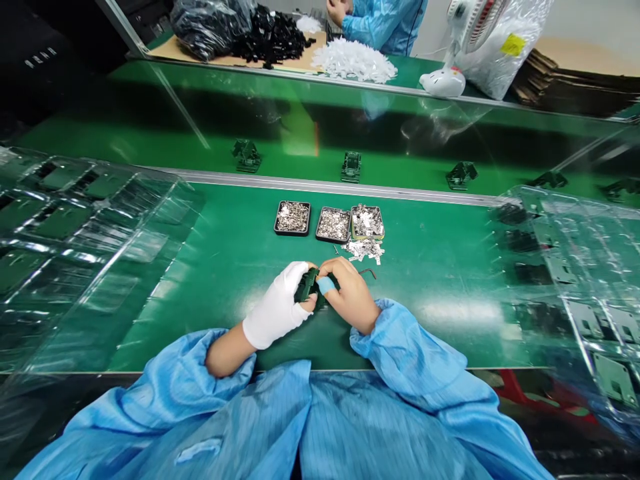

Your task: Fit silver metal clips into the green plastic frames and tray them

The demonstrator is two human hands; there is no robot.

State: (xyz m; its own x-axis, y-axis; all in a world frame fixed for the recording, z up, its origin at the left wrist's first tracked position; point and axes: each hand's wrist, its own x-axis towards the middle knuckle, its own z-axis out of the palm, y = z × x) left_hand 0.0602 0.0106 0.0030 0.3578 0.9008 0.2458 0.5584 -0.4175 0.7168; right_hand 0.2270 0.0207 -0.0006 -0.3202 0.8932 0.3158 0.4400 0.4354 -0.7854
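Note:
My left hand (pixel 281 303), in a white fingerless glove, grips a green circuit board (pixel 307 285) just above the green bench. Against that board's right side, my right hand (pixel 349 291) has its thumb and fingers pinched together; a blue wrap covers one finger. Whatever small part they may hold is hidden. Beyond the hands sit three small trays of metal parts: a left tray (pixel 292 233), a middle tray (pixel 332 238) and a right tray (pixel 383 235). Loose flat metal pieces (pixel 367 250) lie before the right one, and a thin bent rod (pixel 369 272) rests beside my right hand.
Clear plastic blister trays with boards stand left (pixel 75 220) and right (pixel 595 280). Behind a metal rail (pixel 320 183), several board assemblies sit on a green strip, including one (pixel 351 167). A shelf holds white parts (pixel 355 61), black parts (pixel 273 37) and a fan (pixel 444 81). Another person stands beyond.

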